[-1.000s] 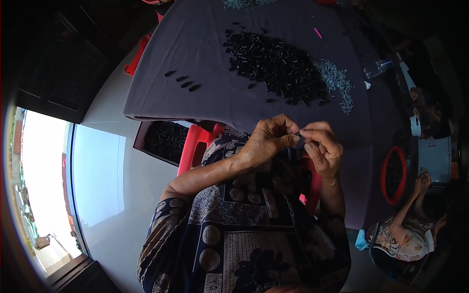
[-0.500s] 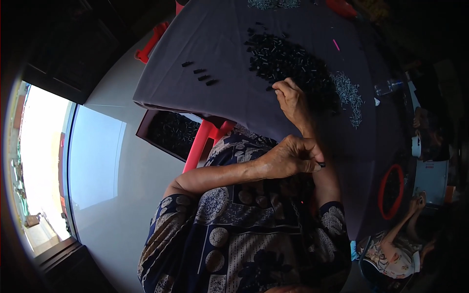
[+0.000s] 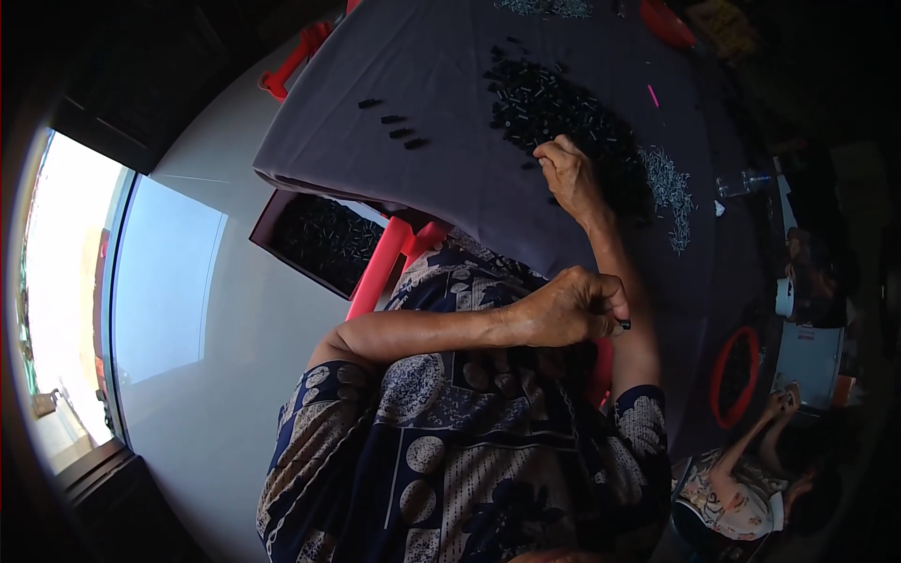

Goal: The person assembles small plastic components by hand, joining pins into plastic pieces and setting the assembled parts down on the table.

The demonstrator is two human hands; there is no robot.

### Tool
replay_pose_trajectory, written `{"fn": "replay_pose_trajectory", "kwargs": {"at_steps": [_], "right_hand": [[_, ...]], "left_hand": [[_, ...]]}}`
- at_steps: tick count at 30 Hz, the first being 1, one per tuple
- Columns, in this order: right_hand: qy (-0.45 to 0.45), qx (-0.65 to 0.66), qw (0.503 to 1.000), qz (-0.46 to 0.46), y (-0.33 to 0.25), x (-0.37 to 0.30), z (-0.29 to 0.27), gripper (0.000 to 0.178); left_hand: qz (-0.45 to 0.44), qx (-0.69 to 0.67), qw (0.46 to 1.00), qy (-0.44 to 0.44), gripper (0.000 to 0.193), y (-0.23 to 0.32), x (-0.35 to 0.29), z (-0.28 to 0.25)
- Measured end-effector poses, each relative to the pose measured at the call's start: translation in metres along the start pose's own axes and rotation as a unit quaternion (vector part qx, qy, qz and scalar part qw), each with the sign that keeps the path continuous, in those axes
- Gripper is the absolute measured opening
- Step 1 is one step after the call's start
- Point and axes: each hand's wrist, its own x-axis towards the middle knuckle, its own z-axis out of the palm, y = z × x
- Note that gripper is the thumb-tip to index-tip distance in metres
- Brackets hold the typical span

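Work occupied both hands at a worktop (image 3: 450, 178) draped in grey-purple cloth. The left hand (image 3: 568, 308), held close to the person's patterned dark-blue and beige garment (image 3: 450, 375), pinched a small black rod-like piece (image 3: 625, 324), its end jutting clear, a grip that seemed suited to so slight a part. The right hand (image 3: 568, 178) was at the near side of a broad heap (image 3: 563, 108) of small black pieces flecked with silver, its fingertips narrowly together; whether they had hold of anything could not be told. The heap lay in from the worktop's near edge, apparently within easy reach. Thin, silvery, metal-looking pins (image 3: 668, 188) lay just beside its right side, perhaps so that the two kinds would not mix. Toward the worktop's left edge, four longer black pieces (image 3: 392, 119) formed a slanting row well apart from the heap, likely to stay distinct from it. Below the near edge, by the left corner, an open dark-maroon box (image 3: 267, 225) held more black pieces (image 3: 328, 235), probably sparing room on the cloth.
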Motion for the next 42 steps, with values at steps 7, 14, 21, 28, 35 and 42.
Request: {"fn": "replay_pose_trajectory", "kwargs": {"at_steps": [7, 14, 21, 28, 35, 42], "right_hand": [[0.031, -0.095, 0.994, -0.054, -0.001, -0.001, -0.003, 0.01], [0.018, -0.005, 0.998, 0.061, 0.006, -0.017, -0.049, 0.009], [-0.002, -0.007, 1.0, 0.023, 0.009, -0.011, -0.037, 0.01], [-0.018, -0.008, 0.998, 0.061, 0.003, -0.008, -0.03, 0.007], [-0.025, -0.166, 0.986, -0.006, 0.006, -0.03, -0.035, 0.011], [0.104, 0.338, 0.93, 0.104, 0.019, -0.062, -0.111, 0.009]], "left_hand": [[-0.01, 0.002, 1.0, 0.006, 0.006, 0.007, 0.001, 0.011], [-0.044, 0.033, 0.998, -0.016, 0.007, 0.016, 0.013, 0.021], [-0.031, 0.015, 0.999, 0.007, 0.007, 0.01, 0.013, 0.017], [-0.048, 0.026, 0.999, -0.007, 0.007, 0.006, 0.009, 0.01], [-0.046, 0.02, 0.999, -0.021, 0.006, 0.003, 0.023, 0.029], [0.013, -0.035, 0.992, 0.121, 0.006, 0.018, 0.059, 0.041]]}}
